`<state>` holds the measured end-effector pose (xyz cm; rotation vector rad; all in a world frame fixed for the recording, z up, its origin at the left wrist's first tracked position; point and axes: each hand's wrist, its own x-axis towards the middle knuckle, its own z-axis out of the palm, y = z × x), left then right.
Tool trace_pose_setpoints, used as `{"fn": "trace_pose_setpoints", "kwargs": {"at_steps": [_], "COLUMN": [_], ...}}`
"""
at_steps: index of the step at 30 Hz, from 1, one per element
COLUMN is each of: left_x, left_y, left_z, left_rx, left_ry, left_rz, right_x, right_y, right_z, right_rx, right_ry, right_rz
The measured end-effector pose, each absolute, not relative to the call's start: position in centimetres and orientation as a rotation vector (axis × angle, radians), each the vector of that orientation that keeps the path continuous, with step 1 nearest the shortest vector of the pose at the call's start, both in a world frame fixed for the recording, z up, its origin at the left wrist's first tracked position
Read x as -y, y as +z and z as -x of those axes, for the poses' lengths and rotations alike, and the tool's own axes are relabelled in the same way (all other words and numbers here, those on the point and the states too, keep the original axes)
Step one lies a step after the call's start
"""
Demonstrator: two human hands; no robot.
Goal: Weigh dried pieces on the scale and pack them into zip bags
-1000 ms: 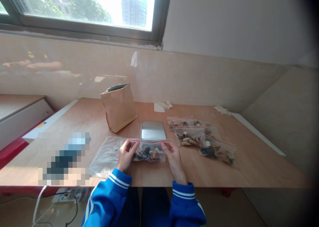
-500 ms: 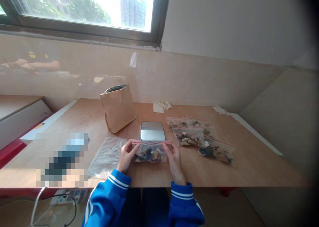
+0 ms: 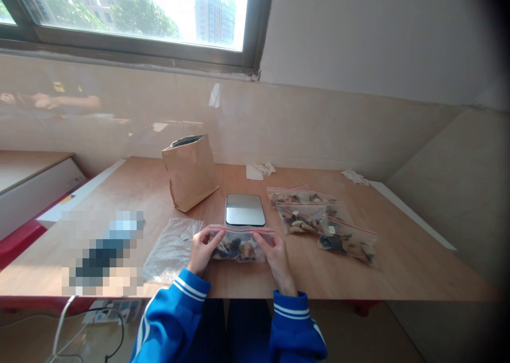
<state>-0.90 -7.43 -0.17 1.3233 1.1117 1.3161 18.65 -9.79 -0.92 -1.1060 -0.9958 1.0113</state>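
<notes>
Both hands hold a clear zip bag [image 3: 238, 247] with a red zip strip along its top, near the table's front edge. Dark and tan dried pieces, mushroom-like, fill its lower part. My left hand [image 3: 201, 250] pinches the strip at its left end. My right hand [image 3: 275, 252] has thumb and fingers closed on the strip right of the middle. Just beyond the bag lies a small scale [image 3: 245, 209] with a silver plate, nothing on it. A crumpled clear plastic bag [image 3: 173, 251] is flat on the table beside my left hand.
An open brown paper pouch [image 3: 190, 174] stands behind, left of the scale. Several filled zip bags [image 3: 305, 219] lie to the right. A blurred-out dark object [image 3: 105, 254] is at left, with cables [image 3: 59, 326] below the edge. Paper scraps [image 3: 258, 170] lie along the back.
My right hand has shifted left along the zip strip, its thumb now nearer the middle. My left hand stays at the left end. The view has moved slightly.
</notes>
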Motion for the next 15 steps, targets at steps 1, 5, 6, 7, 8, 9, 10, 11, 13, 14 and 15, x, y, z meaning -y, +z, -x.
{"fn": "trace_pose_setpoints", "kwargs": {"at_steps": [1,5,6,7,8,9,10,11,13,14,15], "left_x": [7.45,7.49,7.48,7.47,7.46,7.44,7.44,7.45,7.49,7.52,7.56], "left_y": [-0.16,-0.02,0.00,0.01,0.01,0.01,0.00,0.01,0.06,0.12,0.19], "left_z": [0.89,0.84,0.85,0.86,0.88,0.91,0.94,0.97,0.99,0.98,0.96], "left_rx": [-1.127,-1.149,-1.150,-1.146,-1.135,-1.116,-1.093,-1.069,-1.039,-1.038,-1.048], "left_ry": [1.329,1.371,1.375,1.374,1.368,1.355,1.334,1.306,1.248,1.230,1.225], "left_rz": [-1.319,-1.300,-1.293,-1.283,-1.271,-1.259,-1.249,-1.244,-1.258,-1.271,-1.281], "right_x": [9.79,9.71,9.70,9.71,9.73,9.78,9.84,9.91,10.06,10.14,10.20], "right_y": [-0.90,-1.03,-1.08,-1.13,-1.15,-1.15,-1.11,-1.04,-0.79,-0.62,-0.45], "right_z": [-18.65,-18.61,-18.58,-18.56,-18.55,-18.53,-18.52,-18.50,-18.45,-18.41,-18.36], "right_rx": [1.009,1.028,1.021,1.011,1.003,1.000,1.002,1.009,1.038,1.058,1.079], "right_ry": [0.991,0.937,0.944,0.963,0.994,1.031,1.068,1.098,1.132,1.137,1.140], "right_rz": [1.102,1.086,1.083,1.078,1.072,1.063,1.052,1.040,1.018,1.011,1.006]}}
